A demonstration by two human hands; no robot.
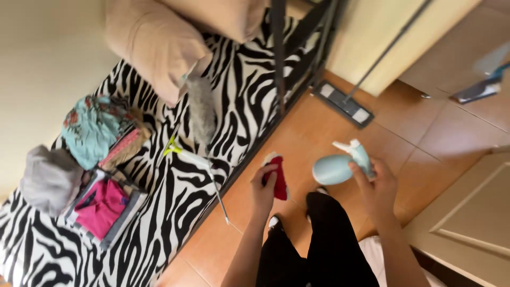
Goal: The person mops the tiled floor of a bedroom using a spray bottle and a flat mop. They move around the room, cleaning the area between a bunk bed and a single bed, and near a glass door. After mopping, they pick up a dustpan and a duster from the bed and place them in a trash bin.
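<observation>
The red cloth (278, 178) was gripped in the left hand (264, 192) and the pale blue spray bottle (340, 166) clasped in the right hand (378, 190), both above the tiled floor (297, 143) beside the zebra-patterned bed's (159, 212) edge, where the nozzle was best kept aimed at the cloth.

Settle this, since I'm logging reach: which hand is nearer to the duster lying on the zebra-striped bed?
Left. The left hand, holding a red cloth, is just off the bed's edge near the duster handle. The right hand holds a pale blue spray bottle farther out over the floor.
</observation>
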